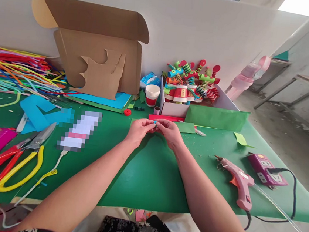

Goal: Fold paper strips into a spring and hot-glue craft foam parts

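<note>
Over the green table, my left hand [138,131] and my right hand [172,133] meet fingertip to fingertip. Between them they pinch a small blue piece [155,122], which looks like paper; most of it is hidden by the fingers. Just behind the hands lie a red paper strip [168,118] and a green paper strip [186,127]. A small pinkish roll [157,110] stands beyond the fingers, with a red disc [127,112] and a dark folded paper spring [139,108] to its left.
A box [173,110] of paper-cup figures stands behind, beside stacked cups [152,95]. On the right lie a pink glue gun [238,177] and a purple power strip [267,170]. Scissors [39,138], blue paper [36,112], pipe cleaners [17,72] and open cardboard [99,61] occupy the left.
</note>
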`<state>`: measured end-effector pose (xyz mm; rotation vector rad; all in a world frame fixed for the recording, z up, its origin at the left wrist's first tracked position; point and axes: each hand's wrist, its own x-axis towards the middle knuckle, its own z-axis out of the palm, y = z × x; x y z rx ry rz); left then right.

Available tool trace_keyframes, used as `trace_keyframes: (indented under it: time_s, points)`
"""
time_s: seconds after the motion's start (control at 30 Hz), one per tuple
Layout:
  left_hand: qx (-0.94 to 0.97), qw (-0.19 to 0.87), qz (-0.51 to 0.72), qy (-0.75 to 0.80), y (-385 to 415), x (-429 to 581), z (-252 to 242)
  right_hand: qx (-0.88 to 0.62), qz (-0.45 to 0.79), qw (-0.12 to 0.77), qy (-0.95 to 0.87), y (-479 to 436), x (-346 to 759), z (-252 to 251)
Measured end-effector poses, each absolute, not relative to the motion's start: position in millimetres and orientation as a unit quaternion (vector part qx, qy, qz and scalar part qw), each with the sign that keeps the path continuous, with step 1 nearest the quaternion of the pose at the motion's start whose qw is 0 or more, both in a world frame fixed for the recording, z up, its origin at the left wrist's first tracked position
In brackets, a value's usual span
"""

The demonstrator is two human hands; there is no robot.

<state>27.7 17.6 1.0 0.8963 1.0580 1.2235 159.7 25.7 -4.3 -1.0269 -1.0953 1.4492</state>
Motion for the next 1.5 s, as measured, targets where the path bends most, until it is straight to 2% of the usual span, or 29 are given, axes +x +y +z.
trace_keyframes:
  time_s: [0.33,0.5,1.07,1.33,1.5]
  points:
    - [0.363,0.588,0.574,0.439,15,29,4,-0.403,0.634,0.509,-0.421,20,160,6]
    - [0.371,0.594,0.56,0.443,16,28,3,-0.407,0.631,0.533,-0.389,17,156,6]
    - [0.394,0.56,0.561,0.466,17,26,6,-0.402,0.643,0.505,-0.411,17,158,8]
    - [0.399,0.59,0.54,0.448,17,27,2,-0.423,0.611,0.519,-0.422,17,154,3]
    - [0.403,0.57,0.553,0.455,19,26,1,-0.416,0.622,0.517,-0.416,18,155,4]
